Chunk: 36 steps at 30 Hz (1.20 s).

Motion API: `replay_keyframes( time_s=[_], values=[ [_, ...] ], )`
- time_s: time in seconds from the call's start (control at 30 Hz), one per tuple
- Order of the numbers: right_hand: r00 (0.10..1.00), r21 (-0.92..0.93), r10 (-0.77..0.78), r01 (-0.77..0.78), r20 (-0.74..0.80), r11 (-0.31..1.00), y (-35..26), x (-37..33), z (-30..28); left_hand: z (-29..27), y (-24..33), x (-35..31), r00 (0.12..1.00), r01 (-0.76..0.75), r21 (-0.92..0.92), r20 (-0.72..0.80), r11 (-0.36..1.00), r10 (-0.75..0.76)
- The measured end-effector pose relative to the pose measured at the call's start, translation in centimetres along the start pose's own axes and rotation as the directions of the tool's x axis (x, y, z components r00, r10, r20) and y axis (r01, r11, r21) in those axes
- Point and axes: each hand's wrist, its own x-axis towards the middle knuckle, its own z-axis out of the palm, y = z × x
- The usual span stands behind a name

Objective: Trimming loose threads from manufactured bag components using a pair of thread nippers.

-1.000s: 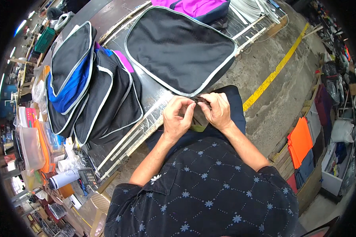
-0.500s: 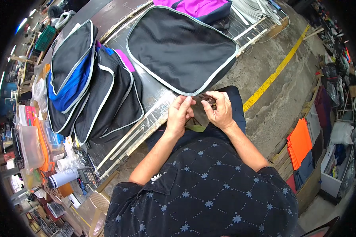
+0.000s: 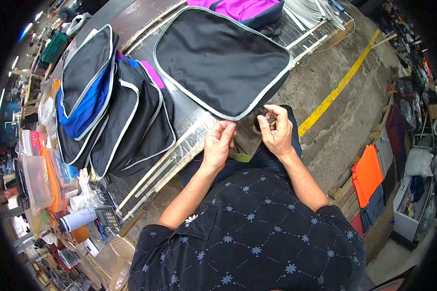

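A black fabric panel with light grey edging point(image 3: 223, 63) lies across the table, its near corner hanging just beyond my hands. My left hand point(image 3: 217, 148) is closed in a pinch a little below that corner, thumb against forefinger. Whatever is between those fingertips, if anything, is too small to see. Right of the corner, my right hand point(image 3: 279, 136) curls round a small dark object point(image 3: 269, 118), mostly hidden by the fingers, so its kind cannot be told. Left of the panel, several black and blue pieces with the same grey edging point(image 3: 114, 116) lie in a heap.
A purple and dark fabric piece point(image 3: 250, 8) and white strips point(image 3: 303, 14) lie at the table's far end. A calculator point(image 3: 107, 217) and a pale bottle point(image 3: 77, 219) are at the left. Orange sheets point(image 3: 367, 172) stand on the right, past the yellow floor line point(image 3: 340, 87).
My hands have moved apart: the right went rightward with its dark object. The left has come slightly down and off the panel's corner, its fingers closing tighter.
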Motion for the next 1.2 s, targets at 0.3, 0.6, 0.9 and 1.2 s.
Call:
replay_keyframes(
  time_s=[0.3, 0.6, 0.9, 1.2],
  values=[
    [0.994, 0.016, -0.059, 0.058, 0.088, 0.998, -1.0, -0.6, 0.3, -0.2, 0.5, 0.1, 0.999, 0.036, -0.082, 0.024, 0.996, -0.034],
    [1.000, 0.037, -0.029, 0.029, -0.004, 0.999, -4.2, 0.5, 0.1, 1.9, 4.9, 3.7, 0.955, 0.264, -0.358, 0.229, 0.895, -0.190],
    [0.997, 0.033, 0.045, -0.042, -0.070, 0.999, -5.2, 2.1, 0.1, 3.2, 3.6, 3.8, 0.950, 0.245, -0.397, 0.278, 0.884, -0.139],
    [0.989, -0.088, -0.134, 0.128, -0.069, 0.988, -4.2, 1.9, 0.0, 3.2, 3.2, 3.6, 0.956, 0.252, -0.384, 0.242, 0.888, -0.167]
  ],
)
